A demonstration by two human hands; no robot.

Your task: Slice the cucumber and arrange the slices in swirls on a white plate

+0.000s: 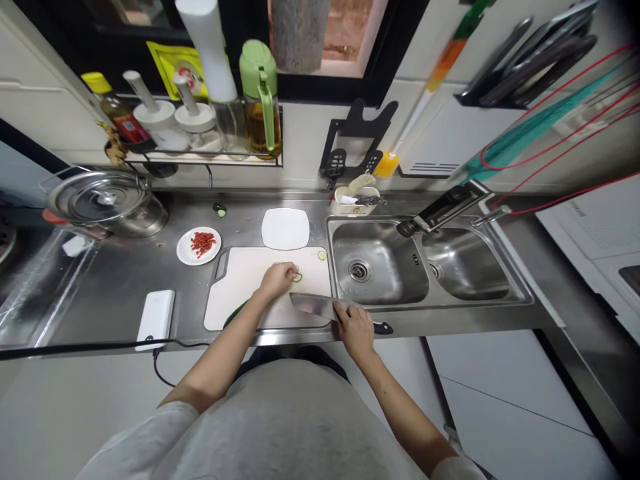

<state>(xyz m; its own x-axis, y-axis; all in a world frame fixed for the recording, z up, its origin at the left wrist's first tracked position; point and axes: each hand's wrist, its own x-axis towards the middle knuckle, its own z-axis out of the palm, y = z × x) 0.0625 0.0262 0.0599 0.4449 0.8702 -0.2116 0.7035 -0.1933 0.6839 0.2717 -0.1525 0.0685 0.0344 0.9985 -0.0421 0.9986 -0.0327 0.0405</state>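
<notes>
My left hand (278,280) is over the middle of a white cutting board (245,270), its fingertips pinched on a thin cucumber slice; another cucumber slice (297,277) lies just beside them. Gripped in my right hand (356,327) is a kitchen knife (313,304), its blade flat and low over the board's front right part and pointing left. Partly hidden under my left forearm is a dark green length of cucumber (234,313). One more round slice (322,255) rests at the board's far right corner.
Behind the board sits a white square plate (285,229). To the left are a plate of chopped red pieces (203,244), a steel pot (107,203) and a white power bank (156,319) with a cable. A double sink (380,267) adjoins the board's right side. Cucumber ends (219,210) lie farther back.
</notes>
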